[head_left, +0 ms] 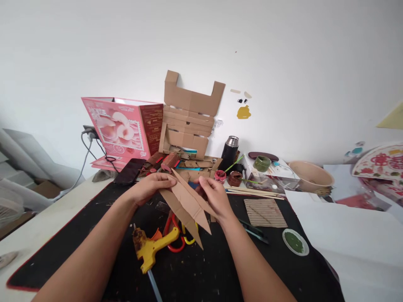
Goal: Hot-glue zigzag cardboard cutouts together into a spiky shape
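Observation:
Between my two hands hang cut cardboard pieces (189,201), long and pointed, with creases along them. My left hand (157,184) pinches their upper left end. My right hand (214,195) is closed at their right edge, some of its fingers hidden behind the cardboard. Below them on the black mat (201,277) lie a yellow glue gun (154,249) with a glue stick out of its back, and scissors with red handles (176,247). Yellow handles (190,239) show partly behind the cardboard tips.
A pink box (119,130) and a large cut cardboard sheet (190,100) stand at the wall. Cardboard scraps, a black thermos (230,151), paint jars (234,179) and a beige bowl (310,176) line the back. Corrugated cardboard (266,212) and a green paint lid (295,242) lie right.

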Motion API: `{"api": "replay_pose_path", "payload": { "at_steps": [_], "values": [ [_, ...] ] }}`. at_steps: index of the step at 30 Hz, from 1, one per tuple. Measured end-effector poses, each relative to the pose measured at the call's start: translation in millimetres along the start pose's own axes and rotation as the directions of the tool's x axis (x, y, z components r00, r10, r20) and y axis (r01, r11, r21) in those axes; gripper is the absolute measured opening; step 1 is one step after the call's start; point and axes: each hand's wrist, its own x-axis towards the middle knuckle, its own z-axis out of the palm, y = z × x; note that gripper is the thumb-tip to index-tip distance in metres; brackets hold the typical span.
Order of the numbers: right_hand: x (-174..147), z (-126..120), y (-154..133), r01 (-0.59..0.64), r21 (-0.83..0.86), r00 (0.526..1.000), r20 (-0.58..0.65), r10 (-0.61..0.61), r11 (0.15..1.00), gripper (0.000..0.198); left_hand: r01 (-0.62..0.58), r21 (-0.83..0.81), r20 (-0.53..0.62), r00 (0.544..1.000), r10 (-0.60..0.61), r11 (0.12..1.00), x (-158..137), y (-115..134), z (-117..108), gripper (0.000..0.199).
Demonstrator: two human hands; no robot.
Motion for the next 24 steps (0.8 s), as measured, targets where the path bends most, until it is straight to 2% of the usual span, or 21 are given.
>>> {"api": "replay_pose_path", "payload": {
  "at_steps": [3,5,8,11,13,17,21,24],
  "values": [
    [-2.0,-2.7,-4.3,-0.042,-0.037,0.996,0.078,0.045,0.998,0.064,-0.029,0.178,0.022,0.999,0.026,0.984,-1.5,3.7,5.2,0.038],
    [-4.4,-2.0,-4.8,0.010,-0.112,0.990,0.141,0.006,0.994,0.062,-0.037,0.228,0.003,0.999,0.037,0.973,-3.4,7.8,7.2,0.039],
    [-9.3,2.4,-4.0,0.145,-0.275,0.965,0.253,-0.074,0.951,0.049,-0.032,0.197,-0.035,0.999,0.039,0.980,-6.3,13.0,8.3,0.040],
    [-13.6,7.8,-2.3,0.195,-0.387,0.947,0.312,-0.071,0.901,0.033,-0.054,0.135,-0.078,0.995,0.065,0.989,-6.6,13.1,9.7,0.041],
    [-14.7,10.4,-0.6,0.205,-0.415,0.953,0.290,-0.084,0.887,0.027,-0.089,0.071,-0.130,0.987,0.098,0.993,-5.3,10.2,12.3,0.045],
    [-12.9,11.4,3.6,0.219,-0.457,0.973,0.166,-0.159,0.862,0.030,-0.132,-0.122,-0.215,0.971,0.104,0.984,-3.5,3.2,23.8,0.060],
    [-10.2,10.0,4.2,0.202,-0.499,0.975,0.016,-0.224,0.843,0.036,-0.135,-0.197,-0.189,0.977,0.097,0.971,-5.4,-0.4,41.0,0.066],
    [-9.1,9.0,2.2,0.190,-0.478,0.968,-0.053,-0.244,0.858,0.036,-0.136,-0.168,-0.132,0.985,0.115,0.976,-5.7,-2.9,53.7,0.053]
  ]
}}
